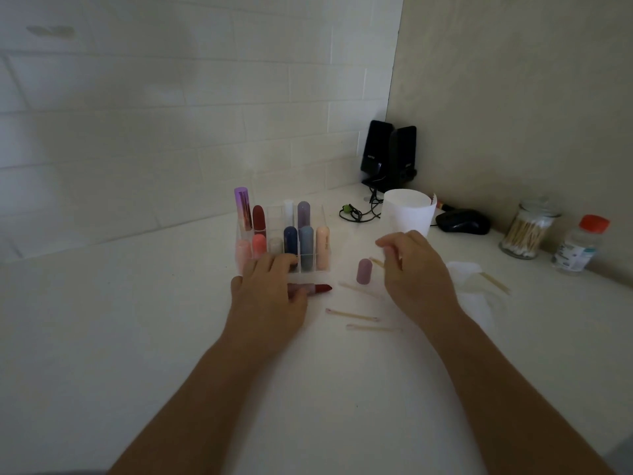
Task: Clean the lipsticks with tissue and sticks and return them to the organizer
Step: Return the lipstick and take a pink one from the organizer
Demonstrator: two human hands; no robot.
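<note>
Sideways, uncapped lipstick (320, 288) within clamped left grip (270, 293); stick (376, 262) pinched in right grip (411, 269).

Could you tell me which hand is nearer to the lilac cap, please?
Right. The right hand is just right of the lilac cap; the left hand, holding the red lipstick, is farther off to its left.

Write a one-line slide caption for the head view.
Left hand holds an uncapped red lipstick before the clear organizer; right hand pinches a stick beside a mauve cap.
</note>
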